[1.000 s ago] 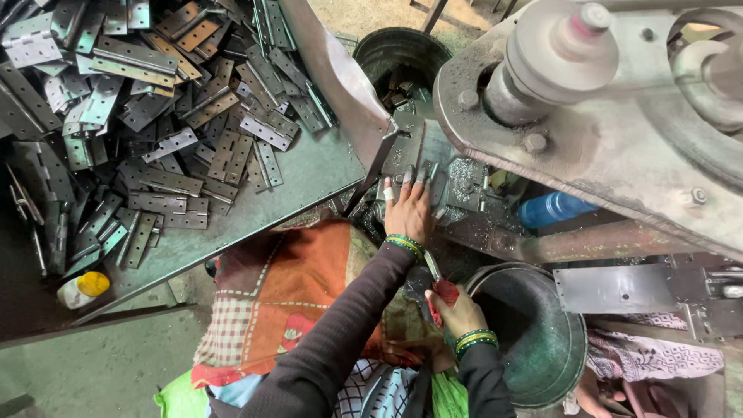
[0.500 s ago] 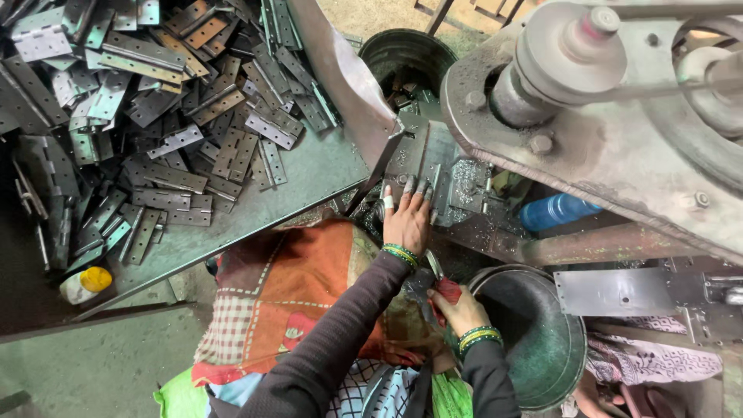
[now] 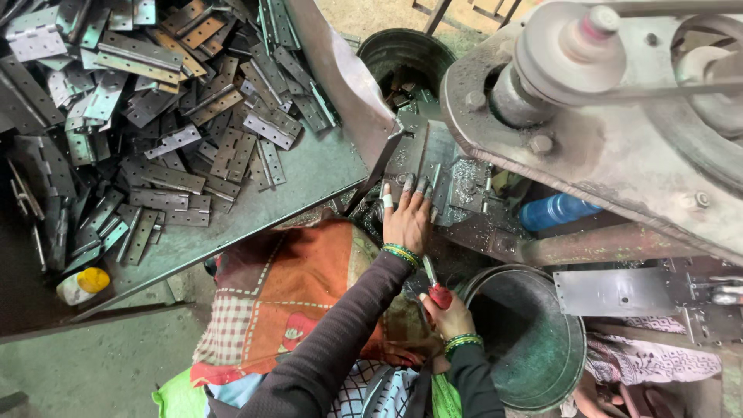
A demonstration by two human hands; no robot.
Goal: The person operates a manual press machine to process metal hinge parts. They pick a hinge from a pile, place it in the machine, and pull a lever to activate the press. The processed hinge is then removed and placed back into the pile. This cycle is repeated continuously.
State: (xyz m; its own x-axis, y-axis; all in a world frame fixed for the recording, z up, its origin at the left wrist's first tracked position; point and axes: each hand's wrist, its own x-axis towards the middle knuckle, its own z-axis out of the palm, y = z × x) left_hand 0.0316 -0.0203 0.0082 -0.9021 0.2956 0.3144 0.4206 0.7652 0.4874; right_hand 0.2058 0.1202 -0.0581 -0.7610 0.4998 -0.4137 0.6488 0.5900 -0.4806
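My left hand (image 3: 406,217) lies flat, fingers spread, pressing a long grey metal hinge strip (image 3: 422,159) on the bed of a press machine (image 3: 604,147). A white band wraps its index finger. My right hand (image 3: 447,313) is lower, near my lap, closed around a red-handled tool (image 3: 436,290) with a thin metal shaft pointing up. Both wrists wear green bangles. An orange patterned cloth (image 3: 302,286) covers my lap.
A heap of several metal hinge plates (image 3: 155,116) covers a green tabletop (image 3: 309,178) at left. A dark bucket (image 3: 406,58) stands behind the machine, a round metal tub (image 3: 534,340) at right. A blue bottle (image 3: 557,210) lies under the machine; a yellow-capped bottle (image 3: 83,284) sits at lower left.
My left hand slid slightly forward along the metal strip on the press bed. My right hand stays low with the red-handled tool.
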